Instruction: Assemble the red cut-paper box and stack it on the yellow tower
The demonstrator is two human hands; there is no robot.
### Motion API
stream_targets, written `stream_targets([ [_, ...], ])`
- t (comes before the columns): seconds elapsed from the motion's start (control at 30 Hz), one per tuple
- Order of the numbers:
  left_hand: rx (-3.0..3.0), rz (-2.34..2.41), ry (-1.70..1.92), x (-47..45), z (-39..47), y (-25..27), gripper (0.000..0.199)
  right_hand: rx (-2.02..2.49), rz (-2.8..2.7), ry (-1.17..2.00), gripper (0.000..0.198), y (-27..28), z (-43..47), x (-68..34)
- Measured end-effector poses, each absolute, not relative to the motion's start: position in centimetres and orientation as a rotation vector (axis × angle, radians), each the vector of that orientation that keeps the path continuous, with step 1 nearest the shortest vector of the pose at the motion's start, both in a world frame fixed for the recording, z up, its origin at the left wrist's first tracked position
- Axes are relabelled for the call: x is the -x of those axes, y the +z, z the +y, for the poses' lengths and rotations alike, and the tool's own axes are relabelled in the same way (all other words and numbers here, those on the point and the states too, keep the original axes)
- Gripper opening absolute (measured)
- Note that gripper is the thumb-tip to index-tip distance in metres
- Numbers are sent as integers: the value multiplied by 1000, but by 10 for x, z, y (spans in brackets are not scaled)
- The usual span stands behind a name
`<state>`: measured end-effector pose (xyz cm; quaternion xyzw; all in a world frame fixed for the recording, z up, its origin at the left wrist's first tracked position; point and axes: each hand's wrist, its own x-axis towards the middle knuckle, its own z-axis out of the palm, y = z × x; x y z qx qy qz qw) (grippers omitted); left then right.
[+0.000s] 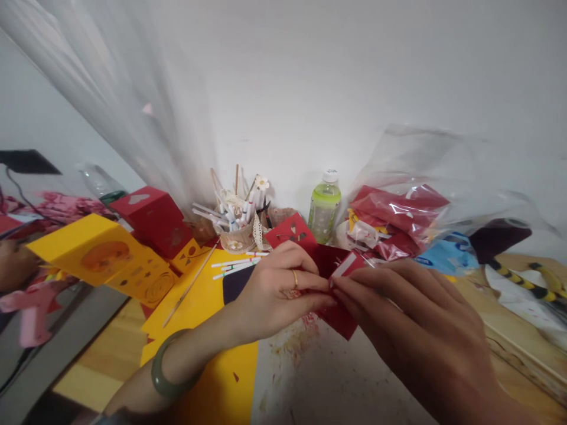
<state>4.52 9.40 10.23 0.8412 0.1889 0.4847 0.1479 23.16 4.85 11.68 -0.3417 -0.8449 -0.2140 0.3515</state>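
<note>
My left hand (281, 286), with a ring on a finger and a green bangle (166, 366) on the wrist, pinches a folded red card (339, 321) with its thumb and fingertips. From the other side my right hand (411, 301) grips the same card, its fingers bent and close together. The two sets of fingertips almost meet at a small whitish bit on the card. A pale strip (348, 265) runs along a red edge just above the right fingers. Behind my left hand stands a red piece with cut-out shapes (292, 230).
Felt-tip pens fill a basket (237, 241) by the wall, beside a green-labelled bottle (325, 209). Yellow sheets (212, 378) and a folded yellow card (115, 254) lie left, near a pink glue gun (33, 313). Clear plastic bags (398, 206) and a blue packet (449, 254) sit right.
</note>
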Motion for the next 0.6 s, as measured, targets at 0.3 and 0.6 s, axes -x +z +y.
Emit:
stream_targets([
  [0.3, -2546, 575, 1387, -45, 89, 104, 7, 850, -2280, -450, 16, 116, 48, -232],
  [0.6, -2536, 571, 1367, -44, 88, 105, 6, 854, -2249, -331, 7, 113, 53, -234],
])
